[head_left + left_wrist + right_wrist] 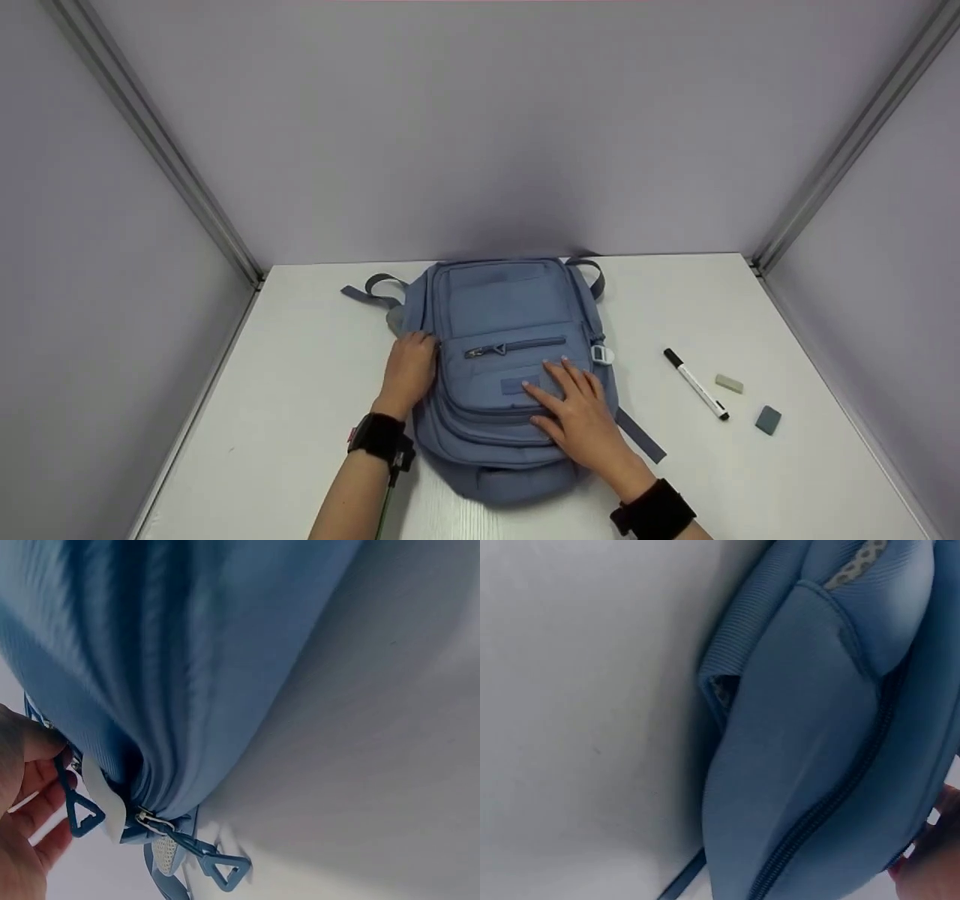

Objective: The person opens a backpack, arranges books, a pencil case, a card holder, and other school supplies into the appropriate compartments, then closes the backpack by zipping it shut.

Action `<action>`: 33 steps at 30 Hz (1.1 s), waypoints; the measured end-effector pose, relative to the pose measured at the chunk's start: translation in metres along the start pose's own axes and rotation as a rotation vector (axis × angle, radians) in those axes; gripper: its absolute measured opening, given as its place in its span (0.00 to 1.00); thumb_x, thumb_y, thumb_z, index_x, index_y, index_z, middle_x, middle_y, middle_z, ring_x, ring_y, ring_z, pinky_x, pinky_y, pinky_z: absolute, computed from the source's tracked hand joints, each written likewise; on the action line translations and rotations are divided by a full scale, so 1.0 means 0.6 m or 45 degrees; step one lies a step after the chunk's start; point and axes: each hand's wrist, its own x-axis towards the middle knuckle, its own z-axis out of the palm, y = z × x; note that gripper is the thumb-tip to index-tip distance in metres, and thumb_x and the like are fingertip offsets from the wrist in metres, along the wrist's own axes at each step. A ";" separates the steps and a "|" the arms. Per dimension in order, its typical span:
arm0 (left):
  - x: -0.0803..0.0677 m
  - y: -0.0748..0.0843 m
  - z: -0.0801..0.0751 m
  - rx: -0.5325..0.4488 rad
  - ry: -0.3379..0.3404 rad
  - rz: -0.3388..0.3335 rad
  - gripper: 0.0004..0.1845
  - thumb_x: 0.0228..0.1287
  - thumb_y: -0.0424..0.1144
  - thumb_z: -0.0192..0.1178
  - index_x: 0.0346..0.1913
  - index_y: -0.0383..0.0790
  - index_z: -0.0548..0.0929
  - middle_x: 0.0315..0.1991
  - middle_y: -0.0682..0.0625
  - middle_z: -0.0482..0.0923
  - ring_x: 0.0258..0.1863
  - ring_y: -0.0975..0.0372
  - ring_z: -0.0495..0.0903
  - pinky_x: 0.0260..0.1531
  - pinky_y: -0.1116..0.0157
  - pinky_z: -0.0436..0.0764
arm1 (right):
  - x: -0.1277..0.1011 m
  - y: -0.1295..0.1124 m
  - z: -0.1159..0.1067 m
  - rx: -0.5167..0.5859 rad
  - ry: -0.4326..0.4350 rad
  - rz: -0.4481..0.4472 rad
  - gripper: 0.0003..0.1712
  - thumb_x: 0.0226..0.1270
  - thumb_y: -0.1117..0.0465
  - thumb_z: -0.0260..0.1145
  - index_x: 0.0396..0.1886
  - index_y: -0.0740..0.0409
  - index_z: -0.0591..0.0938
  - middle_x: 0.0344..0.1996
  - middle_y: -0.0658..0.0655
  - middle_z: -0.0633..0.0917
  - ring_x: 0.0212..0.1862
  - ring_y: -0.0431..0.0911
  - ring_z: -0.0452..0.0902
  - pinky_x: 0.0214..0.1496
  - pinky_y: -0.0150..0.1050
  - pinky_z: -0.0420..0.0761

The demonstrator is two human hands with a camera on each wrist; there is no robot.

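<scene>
A blue backpack (510, 300) lies front side up on the white table. At its left edge my left hand (411, 367) has its fingers curled. In the left wrist view, the thumb and fingers of that hand (34, 795) pinch a zipper pull (81, 810) with a triangular end. A second zipper pull (225, 866) hangs close by. My right hand (577, 412) rests with spread fingers on the lower right of the backpack's front, near a small label patch (519, 385). Only a bit of that hand (934, 855) shows in the right wrist view.
To the right of the backpack lie a black-and-white marker (697, 384), a pale green block (729, 383) and a dark teal block (768, 420). Straps (641, 435) stick out from the bag's sides. Grey panels (480, 135) enclose the table at the back and sides.
</scene>
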 end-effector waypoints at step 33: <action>0.003 -0.010 0.003 -0.098 -0.111 -0.347 0.09 0.67 0.30 0.59 0.46 0.30 0.84 0.38 0.36 0.83 0.36 0.44 0.83 0.35 0.49 0.81 | 0.069 0.012 0.041 -0.124 -0.071 0.043 0.27 0.69 0.39 0.59 0.66 0.35 0.76 0.73 0.57 0.64 0.74 0.63 0.50 0.67 0.69 0.48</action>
